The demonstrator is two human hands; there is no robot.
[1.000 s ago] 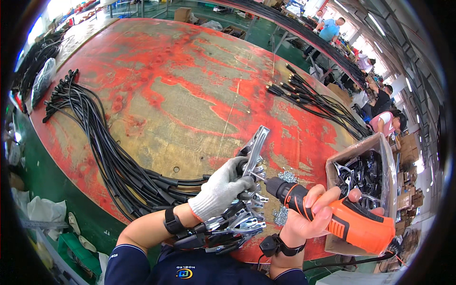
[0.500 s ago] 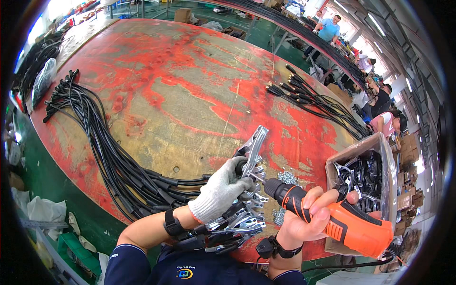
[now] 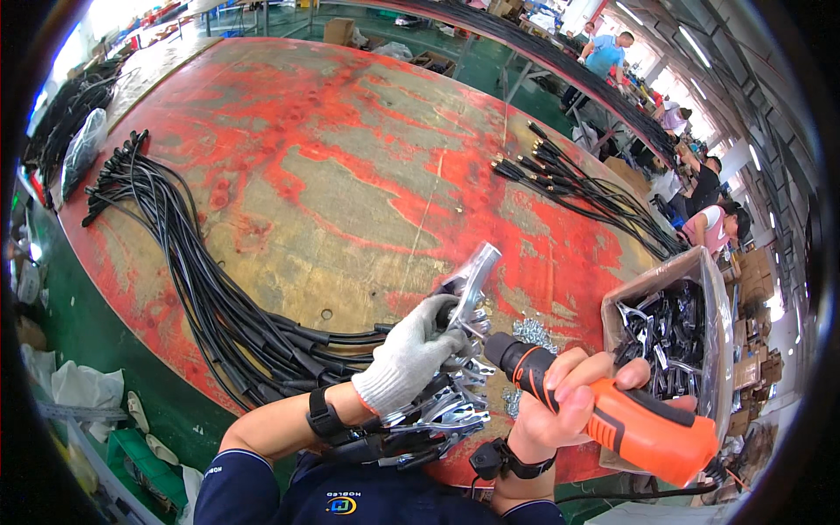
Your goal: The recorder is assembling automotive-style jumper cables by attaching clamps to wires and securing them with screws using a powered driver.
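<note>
A white knitted glove covers my left hand (image 3: pixel 409 354), whose fingers are closed around a shiny metal clamp (image 3: pixel 475 278) held upright above the table edge. My bare right hand (image 3: pixel 560 407) grips an orange and black power screwdriver (image 3: pixel 643 429), tilted with its bit pointing left at the side of the clamp. The bit's tip meets the clamp near my left fingertips; the exact contact is partly hidden. Beneath my hands lies a pile of similar metal clamps (image 3: pixel 446 409) joined to black cables (image 3: pixel 236 306) that sweep off to the left.
Small loose screws (image 3: pixel 531 332) lie in heaps right of the clamp. A plastic-lined carton (image 3: pixel 731 350) of clamps stands at the table's right edge. More black cables (image 3: pixel 577 188) rest at the far right of the worn red table (image 3: pixel 350 219). Several people work beyond.
The clamp and my left hand have shifted slightly right and down, the clamp leaning more to the right. The screwdriver's body has dipped a little with my right hand.
</note>
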